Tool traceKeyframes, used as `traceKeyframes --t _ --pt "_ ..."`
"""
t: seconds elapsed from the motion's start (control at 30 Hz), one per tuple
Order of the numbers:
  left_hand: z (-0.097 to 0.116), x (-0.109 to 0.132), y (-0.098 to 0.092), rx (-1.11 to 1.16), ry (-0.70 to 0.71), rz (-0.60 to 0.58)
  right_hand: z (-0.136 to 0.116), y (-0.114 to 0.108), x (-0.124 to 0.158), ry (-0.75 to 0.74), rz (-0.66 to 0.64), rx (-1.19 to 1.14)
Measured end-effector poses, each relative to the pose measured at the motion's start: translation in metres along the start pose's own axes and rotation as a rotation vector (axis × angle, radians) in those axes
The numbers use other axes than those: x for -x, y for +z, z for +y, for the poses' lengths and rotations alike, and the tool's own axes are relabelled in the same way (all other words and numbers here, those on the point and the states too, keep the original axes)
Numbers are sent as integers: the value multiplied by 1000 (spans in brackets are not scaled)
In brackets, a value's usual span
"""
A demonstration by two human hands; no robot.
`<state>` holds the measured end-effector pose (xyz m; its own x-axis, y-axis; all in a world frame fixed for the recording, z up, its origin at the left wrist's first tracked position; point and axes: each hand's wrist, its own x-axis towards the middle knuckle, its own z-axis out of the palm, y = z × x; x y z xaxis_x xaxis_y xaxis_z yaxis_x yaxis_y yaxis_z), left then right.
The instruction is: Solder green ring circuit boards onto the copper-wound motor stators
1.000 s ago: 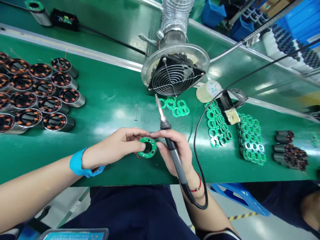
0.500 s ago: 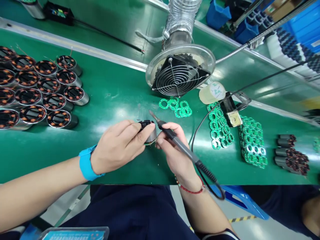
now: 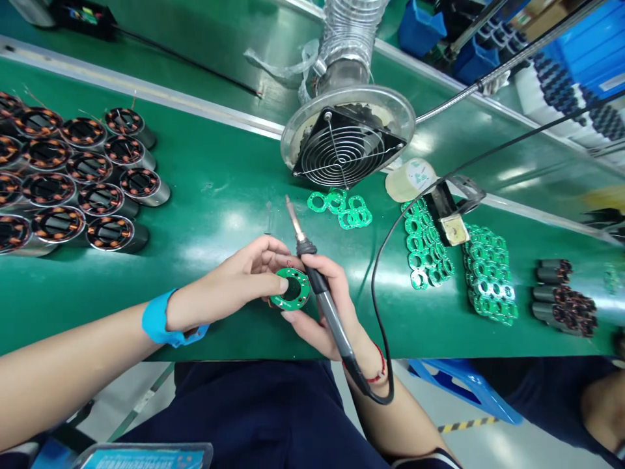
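Observation:
My left hand (image 3: 244, 280) grips a motor stator, its thumb resting on the green ring-shaped circuit board (image 3: 299, 298) that covers the end facing me. Most of the stator's body is hidden behind the board and my fingers. In my right hand (image 3: 327, 306) is a soldering iron (image 3: 326, 293), held like a pen with its tip (image 3: 289, 203) pointing up and away, clear of the board. The right thumb lies close to the board's lower edge; I cannot tell whether it presses on it.
Wound stators (image 3: 110, 233) in metal sleeves stand in rows at left. A fume fan (image 3: 342, 146) hangs ahead above loose ring boards (image 3: 355, 215). To the right are a solder stand (image 3: 446, 215), stacked boards (image 3: 489, 273) and bare stators (image 3: 561, 296). Another person's arm (image 3: 603, 410) shows at lower right.
The stator has been turned so its green board now faces up toward me. My right hand swung the iron more upright, its tip farther from the stator.

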<state>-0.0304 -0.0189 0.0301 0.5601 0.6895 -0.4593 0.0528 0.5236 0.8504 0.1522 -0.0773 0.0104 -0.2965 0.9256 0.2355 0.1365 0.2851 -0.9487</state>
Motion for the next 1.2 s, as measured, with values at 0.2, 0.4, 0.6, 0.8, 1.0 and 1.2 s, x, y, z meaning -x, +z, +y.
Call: traceKeyframes --t 0.2,0.4,0.6,0.8,1.0,1.2 --pt "-3 1 3 210 -74 -113 6 7 -4 -85 243 230" --pt "1 -1 -2 77 -41 -76 2 -5 -6 -46 308 45" --pt "-1 1 3 -246 74 36 1 -12 -13 -161 296 390" --pt "-5 6 5 -817 452 301 1 -5 -16 95 283 252" --pt "0 6 1 -413 149 116 -1 -8 -19 232 280 -341" --pt "5 7 0 -473 136 30 -4 -9 -19 367 114 -264"
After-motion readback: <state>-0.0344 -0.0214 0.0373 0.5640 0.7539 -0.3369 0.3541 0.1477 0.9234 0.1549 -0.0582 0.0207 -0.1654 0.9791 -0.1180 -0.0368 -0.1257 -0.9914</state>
